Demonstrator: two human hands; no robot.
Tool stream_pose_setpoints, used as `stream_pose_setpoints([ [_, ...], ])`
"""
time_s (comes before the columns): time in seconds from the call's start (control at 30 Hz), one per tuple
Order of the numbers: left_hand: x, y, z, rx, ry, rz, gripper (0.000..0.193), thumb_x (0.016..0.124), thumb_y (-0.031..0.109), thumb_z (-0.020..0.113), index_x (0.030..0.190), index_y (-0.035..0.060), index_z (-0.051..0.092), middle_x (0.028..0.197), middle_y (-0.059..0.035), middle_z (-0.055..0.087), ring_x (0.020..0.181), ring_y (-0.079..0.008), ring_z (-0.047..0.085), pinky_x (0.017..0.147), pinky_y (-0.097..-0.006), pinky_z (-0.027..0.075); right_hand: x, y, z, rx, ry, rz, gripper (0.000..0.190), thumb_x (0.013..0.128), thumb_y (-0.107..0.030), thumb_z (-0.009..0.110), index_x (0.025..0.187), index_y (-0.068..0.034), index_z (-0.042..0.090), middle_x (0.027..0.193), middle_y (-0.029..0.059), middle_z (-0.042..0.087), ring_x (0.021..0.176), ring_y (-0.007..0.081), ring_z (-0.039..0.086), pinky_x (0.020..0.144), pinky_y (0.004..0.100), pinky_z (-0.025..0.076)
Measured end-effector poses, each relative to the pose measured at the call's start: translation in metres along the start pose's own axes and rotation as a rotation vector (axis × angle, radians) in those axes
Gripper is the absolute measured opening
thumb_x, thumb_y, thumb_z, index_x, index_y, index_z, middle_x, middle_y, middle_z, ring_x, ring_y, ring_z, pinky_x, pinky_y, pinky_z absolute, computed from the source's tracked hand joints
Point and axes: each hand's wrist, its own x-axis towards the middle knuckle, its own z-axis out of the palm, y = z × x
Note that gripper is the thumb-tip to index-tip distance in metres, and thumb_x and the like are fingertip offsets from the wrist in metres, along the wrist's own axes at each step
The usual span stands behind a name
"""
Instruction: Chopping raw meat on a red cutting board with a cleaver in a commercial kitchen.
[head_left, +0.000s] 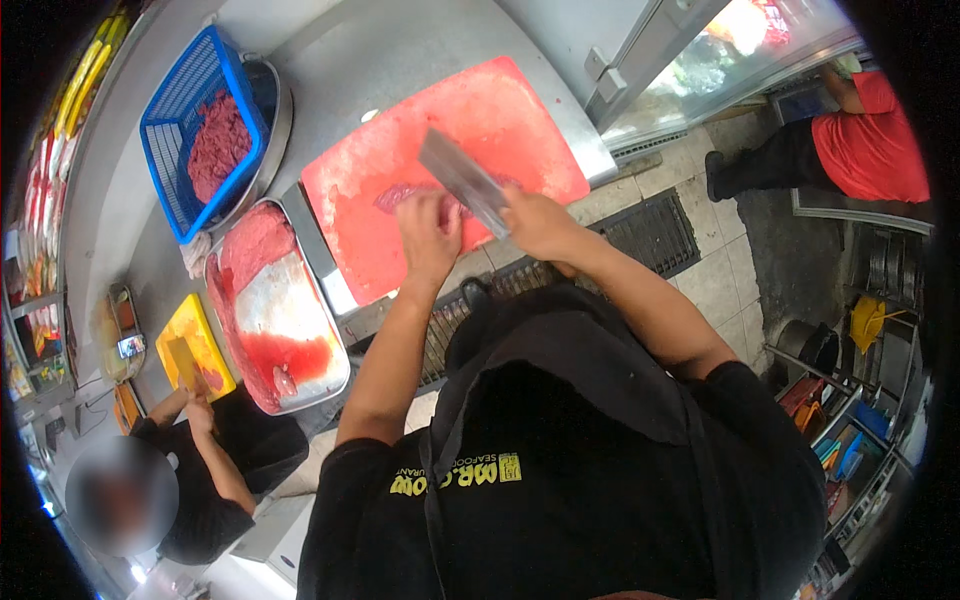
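A long piece of raw meat (394, 196) lies across the near half of a red cutting board (352, 255). My left hand (430, 236) presses on the meat with curled fingers. Gripped by its handle in my right hand (544, 225) is a cleaver (461, 176), its broad blade slanting over the meat to the right of my left hand. The blade hides part of the meat, and its edge is slightly blurred. Red juice marks the board.
Left of the board, a metal tray (341, 352) holds large raw meat pieces. Behind it, a blue plastic basket (169, 150) of sliced meat leans in a metal bowl (281, 112). A co-worker uses a cleaver on a yellow board (176, 319); another person in red (862, 150) stands far right.
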Motion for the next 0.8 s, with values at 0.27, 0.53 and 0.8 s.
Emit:
stream_pose_setpoints([
  [0.27,0.033,-0.026,-0.026,0.008,-0.249,-0.639,0.049,0.078,0.025,0.088,0.111,-0.0012,0.063,0.101,-0.0164,0.069,0.099,-0.0342,0.065,0.093,-0.0433,0.051,-0.076,0.059,-0.069,0.389,0.042,0.495,0.027,0.106,-0.022,0.052,0.124,-0.003,0.049,0.083,0.0247,0.065,0.069,0.0372,0.067,0.063,0.0504,0.051],
  [0.53,0.055,0.023,-0.061,-0.724,-0.389,-0.812,0.027,0.084,-0.002,0.080,0.104,0.0049,0.062,0.089,-0.0020,0.067,0.076,-0.0097,0.062,0.066,-0.0273,0.053,-0.055,0.001,-0.070,0.127,0.031,0.155,0.025,0.104,-0.019,0.052,0.120,-0.001,0.043,0.091,0.0329,0.065,0.093,0.0547,0.062,0.080,0.0628,0.046],
  [0.8,0.047,0.002,-0.074,-0.765,-0.502,-0.860,0.036,0.085,0.009,0.084,0.114,0.0035,0.063,0.094,-0.0044,0.067,0.084,-0.0136,0.065,0.066,-0.0308,0.053,-0.056,0.001,-0.071,0.072,-0.025,0.132,0.025,0.104,-0.020,0.051,0.120,-0.001,0.044,0.087,0.0315,0.065,0.088,0.0536,0.063,0.078,0.0633,0.047],
])
